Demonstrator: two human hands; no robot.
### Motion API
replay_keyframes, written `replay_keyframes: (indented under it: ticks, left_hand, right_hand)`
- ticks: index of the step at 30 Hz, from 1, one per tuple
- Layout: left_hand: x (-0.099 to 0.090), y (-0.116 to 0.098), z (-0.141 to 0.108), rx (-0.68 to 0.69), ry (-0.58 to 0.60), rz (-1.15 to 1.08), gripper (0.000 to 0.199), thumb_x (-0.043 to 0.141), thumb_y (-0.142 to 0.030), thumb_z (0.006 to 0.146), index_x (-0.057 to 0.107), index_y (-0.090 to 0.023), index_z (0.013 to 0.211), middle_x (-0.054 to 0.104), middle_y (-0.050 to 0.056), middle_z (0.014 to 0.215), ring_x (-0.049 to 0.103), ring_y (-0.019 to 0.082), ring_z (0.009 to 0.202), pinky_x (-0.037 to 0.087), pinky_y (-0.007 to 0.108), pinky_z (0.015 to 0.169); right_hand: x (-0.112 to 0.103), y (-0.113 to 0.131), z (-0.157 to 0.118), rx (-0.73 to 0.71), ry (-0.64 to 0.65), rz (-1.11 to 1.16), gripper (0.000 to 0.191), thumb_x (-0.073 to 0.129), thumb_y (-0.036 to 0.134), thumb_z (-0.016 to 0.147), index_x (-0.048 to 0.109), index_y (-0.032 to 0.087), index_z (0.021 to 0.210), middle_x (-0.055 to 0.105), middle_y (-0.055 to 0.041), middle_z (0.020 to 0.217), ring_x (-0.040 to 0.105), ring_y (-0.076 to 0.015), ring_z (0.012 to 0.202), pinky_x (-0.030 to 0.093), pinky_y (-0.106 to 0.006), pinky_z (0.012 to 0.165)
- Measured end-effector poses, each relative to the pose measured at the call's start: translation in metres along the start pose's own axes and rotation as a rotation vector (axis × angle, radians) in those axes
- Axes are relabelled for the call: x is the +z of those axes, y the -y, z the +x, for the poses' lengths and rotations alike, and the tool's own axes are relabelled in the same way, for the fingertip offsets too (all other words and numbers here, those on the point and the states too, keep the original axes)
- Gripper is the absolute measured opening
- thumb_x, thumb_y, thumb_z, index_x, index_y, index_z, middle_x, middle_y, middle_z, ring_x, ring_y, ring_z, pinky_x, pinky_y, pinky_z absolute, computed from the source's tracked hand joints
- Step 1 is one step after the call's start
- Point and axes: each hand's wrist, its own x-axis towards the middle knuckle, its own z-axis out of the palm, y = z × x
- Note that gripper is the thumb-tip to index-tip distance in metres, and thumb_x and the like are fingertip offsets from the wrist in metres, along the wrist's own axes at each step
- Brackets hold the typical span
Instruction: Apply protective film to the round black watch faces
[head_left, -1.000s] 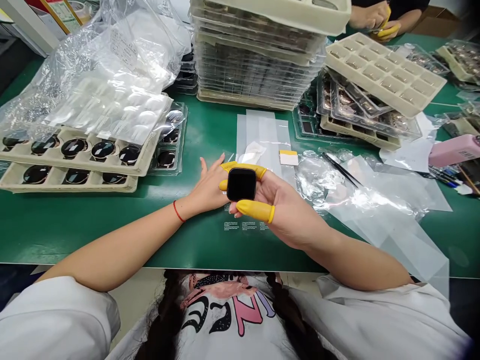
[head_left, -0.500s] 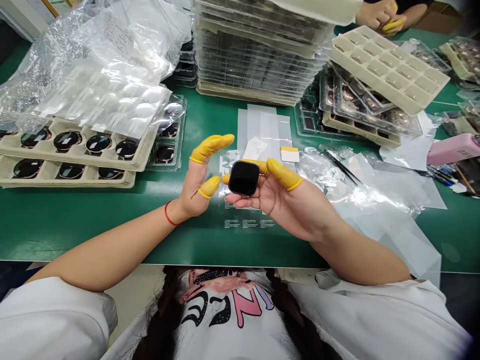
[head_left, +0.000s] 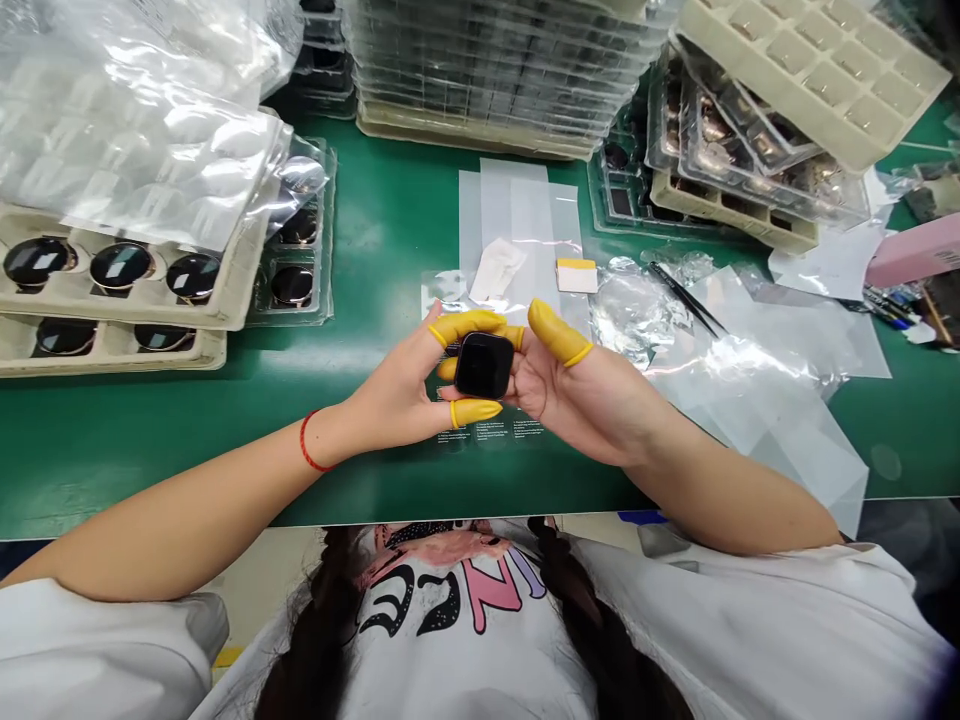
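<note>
A black square smartwatch body (head_left: 484,365) sits between my hands above the green work mat (head_left: 390,230). My left hand (head_left: 394,390) pinches it, with the yellow finger cots on the index finger and thumb reaching over its top and bottom edges. My right hand (head_left: 581,395) cradles it from the other side on cot-covered fingers. The right thumb, also in a yellow cot, stands raised and apart from the watch. The watch's underside is hidden. A red thread circles my left wrist.
Behind my hands lie clear film strips (head_left: 517,215) and a small yellow-edged label (head_left: 577,276). Black tweezers (head_left: 686,298) rest on plastic sheets at the right. Beige trays of round black watch parts (head_left: 112,300) sit at the left, and stacked trays (head_left: 487,70) stand at the back.
My left hand has moved from open beside the watch to pinching it. The right thumb has lifted slightly. The whole scene has shifted upward in view, and the co-worker's hands have left the frame.
</note>
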Motion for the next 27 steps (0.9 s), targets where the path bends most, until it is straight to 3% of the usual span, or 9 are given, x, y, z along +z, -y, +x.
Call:
replay_keyframes:
  ticks: [5,9,11,13,15,18,21,24,27]
  left_hand:
    - [0.005,-0.002,-0.002,-0.061,0.025,-0.106,0.057,0.075,-0.036,0.075,0.052,-0.020,0.124,0.064,0.010,0.126,0.060,0.024,0.117,0.046,0.039,0.105]
    - [0.005,-0.003,-0.002,-0.113,0.020,-0.168,0.059,0.078,-0.035,0.073,0.053,-0.020,0.124,0.062,0.011,0.129,0.059,0.026,0.120,0.047,0.039,0.105]
    - [0.005,-0.003,-0.002,-0.131,0.012,-0.186,0.059,0.079,-0.034,0.072,0.054,-0.020,0.124,0.061,0.010,0.130,0.058,0.026,0.122,0.046,0.040,0.107]
    - [0.005,-0.003,-0.003,-0.151,0.007,-0.202,0.059,0.079,-0.034,0.071,0.054,-0.022,0.123,0.061,0.010,0.130,0.057,0.026,0.123,0.045,0.041,0.108]
    - [0.006,-0.003,-0.003,-0.165,0.005,-0.215,0.059,0.079,-0.034,0.071,0.055,-0.023,0.123,0.061,0.009,0.130,0.058,0.026,0.122,0.045,0.042,0.108]
    - [0.006,-0.003,-0.004,-0.154,0.003,-0.229,0.057,0.079,-0.031,0.071,0.055,-0.023,0.123,0.062,0.008,0.128,0.058,0.025,0.121,0.047,0.041,0.107]
    - [0.006,-0.002,-0.004,-0.132,-0.002,-0.240,0.056,0.079,-0.028,0.071,0.056,-0.024,0.122,0.062,0.007,0.127,0.058,0.024,0.120,0.047,0.039,0.106]
    - [0.006,-0.002,-0.004,-0.124,-0.002,-0.241,0.056,0.079,-0.029,0.071,0.056,-0.024,0.122,0.062,0.007,0.127,0.058,0.024,0.120,0.047,0.039,0.106]
    - [0.006,-0.002,-0.003,-0.129,0.003,-0.235,0.056,0.079,-0.031,0.072,0.055,-0.023,0.122,0.062,0.008,0.127,0.058,0.025,0.120,0.046,0.040,0.106]
  right_hand:
    - [-0.007,-0.004,-0.002,0.046,0.016,-0.035,0.061,0.044,0.072,0.085,0.067,0.021,0.110,0.073,-0.0073,0.097,0.068,-0.0215,0.094,0.057,-0.034,0.078]
    - [-0.030,0.002,-0.004,-0.011,-0.057,-0.255,0.058,0.046,0.070,0.086,0.070,0.019,0.101,0.073,-0.0076,0.093,0.068,-0.0206,0.089,0.055,-0.036,0.080]
    - [-0.049,0.010,-0.002,-0.174,-0.233,-0.488,0.045,0.050,0.058,0.090,0.070,0.019,0.098,0.072,-0.0071,0.097,0.068,-0.0183,0.087,0.054,-0.035,0.082]
    - [-0.073,0.019,0.003,-0.381,-0.503,-0.799,0.030,0.052,0.041,0.094,0.070,0.018,0.097,0.072,-0.0080,0.102,0.067,-0.0162,0.090,0.051,-0.034,0.085]
    - [-0.100,0.026,0.012,-0.489,-0.760,-1.131,0.024,0.052,0.027,0.094,0.070,0.016,0.103,0.070,-0.0105,0.110,0.063,-0.0160,0.102,0.047,-0.032,0.091]
    - [-0.140,0.028,0.028,-0.355,-0.966,-1.448,0.033,0.054,0.021,0.092,0.064,0.013,0.122,0.061,-0.0161,0.128,0.052,-0.0198,0.123,0.039,-0.033,0.103]
    - [-0.169,0.023,0.039,-0.155,-0.958,-1.542,0.045,0.054,0.025,0.092,0.056,0.008,0.134,0.050,-0.0213,0.140,0.040,-0.0238,0.135,0.030,-0.035,0.112]
    - [-0.180,0.018,0.043,-0.122,-0.927,-1.568,0.045,0.051,0.026,0.094,0.055,0.008,0.135,0.049,-0.0210,0.141,0.038,-0.0237,0.136,0.028,-0.035,0.113]
    - [-0.178,0.017,0.041,-0.127,-0.937,-1.574,0.042,0.052,0.025,0.093,0.057,0.009,0.131,0.052,-0.0200,0.137,0.041,-0.0238,0.133,0.031,-0.034,0.111]
